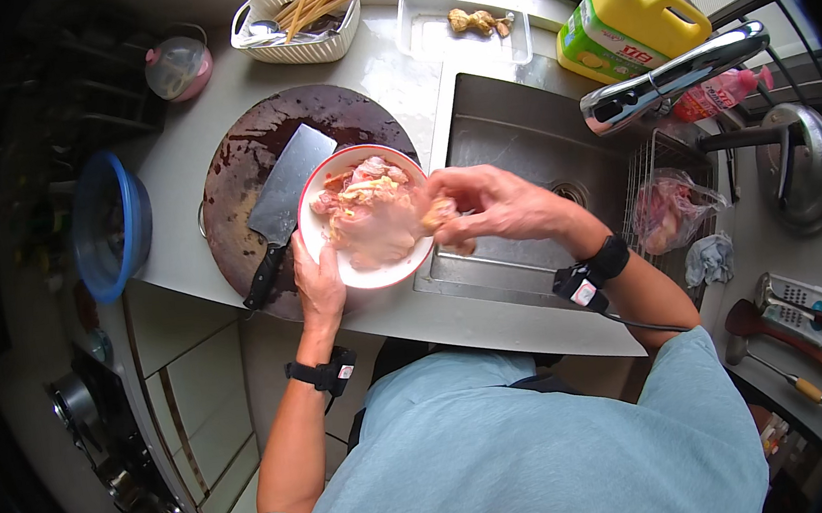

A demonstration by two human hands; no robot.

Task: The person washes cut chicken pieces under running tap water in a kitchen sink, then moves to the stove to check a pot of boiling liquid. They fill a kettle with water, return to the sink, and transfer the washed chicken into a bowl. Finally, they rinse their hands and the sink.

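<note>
My left hand (319,279) grips the near left rim of a white bowl with a red edge (313,243). Pieces of raw meat, probably chicken (369,216), fill the bowl. At its right rim, my right hand (499,202) pinches a small yellowish-brown lump (440,213), partly blurred; its kind is unclear. Under and beside the bowl is a round wooden chopping board (236,169) with dark wet stains. A cleaver (291,186) lies flat on it, black handle toward me, just left of the bowl.
A steel sink (518,132) with a chrome faucet (670,79) is at right. Behind it stand a clear tray (425,33) holding ginger-like pieces (480,21) and a yellow detergent jug (627,27). A chopstick basket (306,46) is at the back, a blue basin (129,218) at left.
</note>
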